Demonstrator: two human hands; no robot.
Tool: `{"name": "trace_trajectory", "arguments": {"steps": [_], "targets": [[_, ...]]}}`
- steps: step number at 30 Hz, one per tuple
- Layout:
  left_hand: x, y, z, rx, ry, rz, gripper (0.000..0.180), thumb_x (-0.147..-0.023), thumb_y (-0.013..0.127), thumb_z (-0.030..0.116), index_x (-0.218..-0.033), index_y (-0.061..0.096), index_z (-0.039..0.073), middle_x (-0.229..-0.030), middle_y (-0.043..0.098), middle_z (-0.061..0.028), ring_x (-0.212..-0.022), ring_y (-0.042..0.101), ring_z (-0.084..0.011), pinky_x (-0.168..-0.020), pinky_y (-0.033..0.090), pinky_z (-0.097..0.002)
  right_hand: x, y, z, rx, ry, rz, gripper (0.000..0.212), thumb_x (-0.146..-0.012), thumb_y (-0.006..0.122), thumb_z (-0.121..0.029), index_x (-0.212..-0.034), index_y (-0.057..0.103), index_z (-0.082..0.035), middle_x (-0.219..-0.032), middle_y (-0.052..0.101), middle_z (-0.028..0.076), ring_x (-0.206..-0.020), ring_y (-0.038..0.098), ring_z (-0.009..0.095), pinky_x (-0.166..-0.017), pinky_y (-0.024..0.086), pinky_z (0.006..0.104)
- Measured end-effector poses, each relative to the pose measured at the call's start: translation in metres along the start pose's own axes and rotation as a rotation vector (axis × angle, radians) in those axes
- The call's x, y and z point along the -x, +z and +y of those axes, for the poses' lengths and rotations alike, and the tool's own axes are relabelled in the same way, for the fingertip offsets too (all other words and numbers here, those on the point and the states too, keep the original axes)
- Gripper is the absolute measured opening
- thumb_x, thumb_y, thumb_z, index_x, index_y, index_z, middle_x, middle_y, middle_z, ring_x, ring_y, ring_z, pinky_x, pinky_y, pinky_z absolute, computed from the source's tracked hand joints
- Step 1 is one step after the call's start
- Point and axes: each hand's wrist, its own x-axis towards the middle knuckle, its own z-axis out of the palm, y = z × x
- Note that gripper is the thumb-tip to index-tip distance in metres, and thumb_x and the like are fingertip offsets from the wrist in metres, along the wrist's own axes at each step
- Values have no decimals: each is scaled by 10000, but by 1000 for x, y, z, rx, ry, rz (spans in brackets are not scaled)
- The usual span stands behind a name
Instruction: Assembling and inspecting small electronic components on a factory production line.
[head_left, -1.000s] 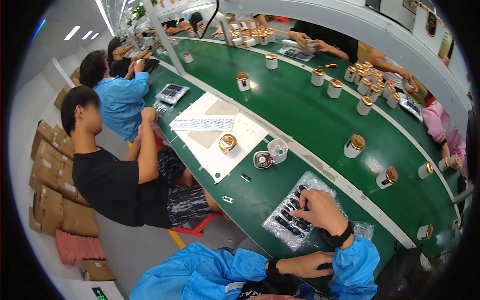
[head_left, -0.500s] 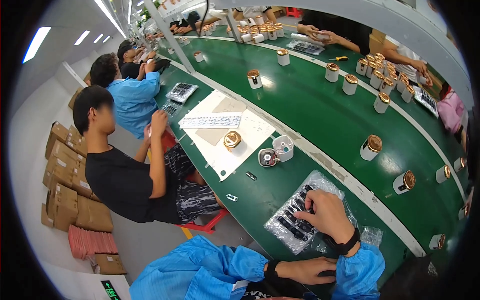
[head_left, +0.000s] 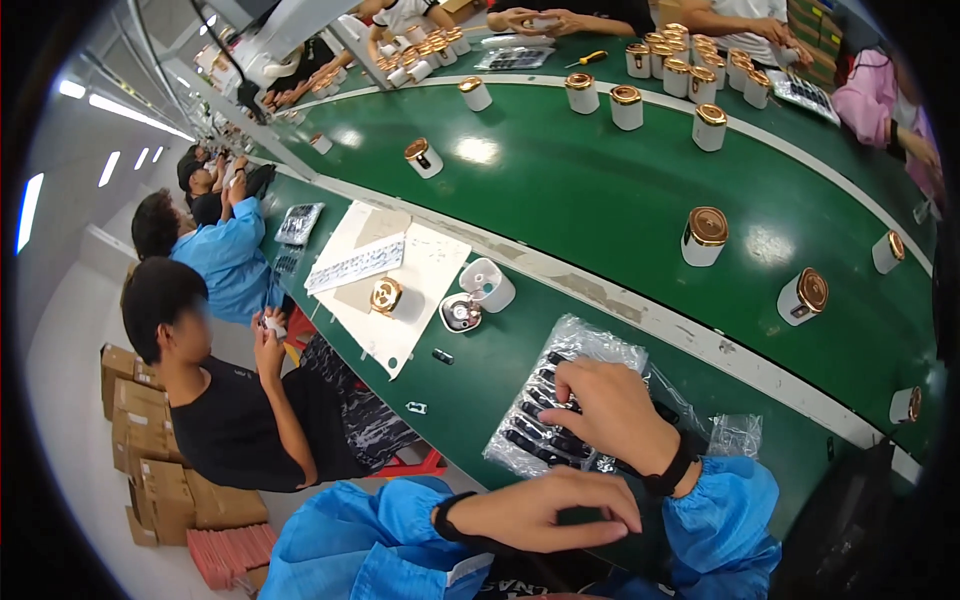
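Observation:
A clear plastic-wrapped pack [head_left: 597, 338] holding several small black parts [head_left: 533, 446] lies on the green bench. My right hand [head_left: 618, 410] is over the pack, thumb and forefinger closed at a black part in its rows; the fingers partly hide that part. My left hand [head_left: 545, 508] is at the bench's near edge, beside the pack's near corner. Its thumb and fingers are apart, and I see nothing held in it. Left of the pack lie a small black piece [head_left: 443, 356] and a small pale clip-like piece [head_left: 416, 408].
An opened white housing [head_left: 488, 286] stands beside a round part [head_left: 461, 314]. Beyond, a gold-topped unit [head_left: 385, 296] sits on a white sheet [head_left: 440, 252]. Gold-topped white units [head_left: 705, 237] stand on the green conveyor [head_left: 570, 200]. A co-worker [head_left: 235, 410] sits at left.
The view has shifted. My left hand has come up toward the pack, and its fingers now show apart. My right hand remains over the black parts.

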Motion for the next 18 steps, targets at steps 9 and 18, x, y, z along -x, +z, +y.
{"name": "trace_trajectory", "arguments": {"steps": [9,18], "targets": [[-36,-49,11,-153,-18,252,138,-1068,632,44,-1148,705,-41,-1071,748,-112,-982,726,-195,-857,573,-319,-1,-12,19,-275,-162,68,173,-895,746,-201,-968,658,-72,-850,663,130,-770,650,361,-674,506,444],[-74,-55,-1,-55,-92,356,189,-1107,580,88,-1245,645,-24,-1054,736,-115,-817,723,-131,-645,558,-237,13,8,56,-637,-167,33,191,-885,665,-37,-1071,700,-55,-946,698,60,-755,640,182,-670,520,324]]}}
